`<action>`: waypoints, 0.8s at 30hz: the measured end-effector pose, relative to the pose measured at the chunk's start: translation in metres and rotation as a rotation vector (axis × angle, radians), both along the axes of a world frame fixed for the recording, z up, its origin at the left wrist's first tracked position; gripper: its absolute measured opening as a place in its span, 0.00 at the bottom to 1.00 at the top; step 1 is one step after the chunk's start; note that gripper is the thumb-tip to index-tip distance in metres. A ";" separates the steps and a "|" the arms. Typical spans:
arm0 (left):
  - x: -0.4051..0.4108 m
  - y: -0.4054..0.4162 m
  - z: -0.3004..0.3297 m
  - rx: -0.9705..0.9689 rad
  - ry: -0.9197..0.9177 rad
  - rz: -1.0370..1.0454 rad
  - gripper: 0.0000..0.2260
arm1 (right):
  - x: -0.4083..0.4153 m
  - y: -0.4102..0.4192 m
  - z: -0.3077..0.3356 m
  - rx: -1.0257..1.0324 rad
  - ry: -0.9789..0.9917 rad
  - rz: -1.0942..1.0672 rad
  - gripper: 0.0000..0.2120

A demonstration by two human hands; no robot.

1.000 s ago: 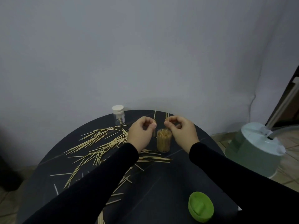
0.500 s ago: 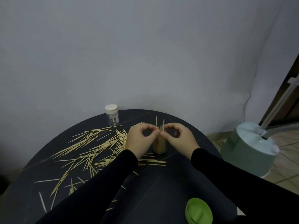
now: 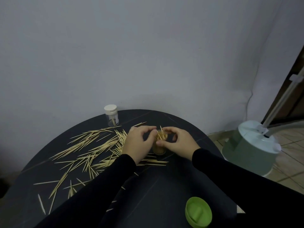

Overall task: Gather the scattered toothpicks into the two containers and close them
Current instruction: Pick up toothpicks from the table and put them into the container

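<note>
A small clear open container point(image 3: 159, 149), packed with upright toothpicks, stands at the middle of the round black table point(image 3: 164, 186). My left hand point(image 3: 138, 143) is at its left rim, thumb and forefinger pinching toothpicks at the mouth. My right hand point(image 3: 178, 142) curls round the container from the right, thumb on its front wall and forefinger arched over the top. One toothpick tip point(image 3: 161, 127) sticks up between the hands. Many scattered toothpicks point(image 3: 92, 149) lie to the left. A second clear container with a white lid point(image 3: 111, 116) stands at the back left. A green lid point(image 3: 198, 212) lies near the front right edge.
A pale wall rises right behind the table. On the tiled floor to the right stands a light green round appliance point(image 3: 251, 148) with a pole. My black sleeves cross the table's front half.
Both hands came down and together, from holding toothpicks above the container to closing on its mouth. The toothpicks they held now sit in the container. The camera view shifted slightly.
</note>
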State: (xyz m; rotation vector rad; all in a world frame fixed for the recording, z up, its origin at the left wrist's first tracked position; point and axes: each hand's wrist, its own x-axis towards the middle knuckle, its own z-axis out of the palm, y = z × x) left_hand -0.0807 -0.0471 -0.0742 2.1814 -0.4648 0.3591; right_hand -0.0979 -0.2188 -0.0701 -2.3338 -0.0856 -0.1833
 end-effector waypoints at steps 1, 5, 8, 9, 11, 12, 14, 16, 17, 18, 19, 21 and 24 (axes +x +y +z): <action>-0.002 -0.001 0.001 0.023 -0.040 -0.030 0.12 | -0.001 0.000 0.001 -0.003 0.000 0.003 0.28; -0.006 -0.005 0.007 0.044 -0.086 -0.103 0.14 | -0.004 -0.001 0.004 -0.042 -0.027 0.008 0.24; -0.004 -0.008 0.009 0.044 -0.050 -0.096 0.18 | -0.005 0.000 0.005 -0.066 -0.028 0.016 0.25; -0.004 -0.009 0.010 0.036 -0.018 -0.102 0.20 | -0.006 0.001 0.005 -0.072 -0.036 0.027 0.25; -0.001 -0.010 0.011 0.029 0.046 -0.106 0.24 | -0.008 0.003 0.007 -0.087 -0.059 0.054 0.24; 0.001 -0.010 0.012 0.037 0.070 -0.106 0.25 | -0.009 0.003 0.007 -0.101 -0.071 0.067 0.25; 0.003 -0.008 0.011 0.045 0.097 -0.119 0.25 | -0.010 0.005 0.009 -0.127 -0.085 0.083 0.25; 0.003 -0.007 0.012 0.015 0.091 -0.134 0.24 | -0.011 0.005 0.010 -0.135 -0.084 0.086 0.26; 0.001 -0.006 0.013 -0.002 0.070 -0.133 0.23 | -0.011 0.005 0.010 -0.137 -0.077 0.082 0.27; 0.001 -0.005 0.014 -0.018 0.039 -0.123 0.21 | -0.011 0.005 0.011 -0.139 -0.069 0.073 0.28; 0.000 -0.004 0.014 -0.027 0.007 -0.111 0.19 | -0.012 0.005 0.011 -0.140 -0.062 0.062 0.29; 0.000 -0.002 0.014 -0.001 -0.072 -0.093 0.15 | -0.013 0.005 0.012 -0.140 -0.054 0.044 0.28; -0.001 0.001 0.009 0.132 -0.203 -0.066 0.10 | -0.013 0.005 0.012 -0.155 -0.052 0.028 0.26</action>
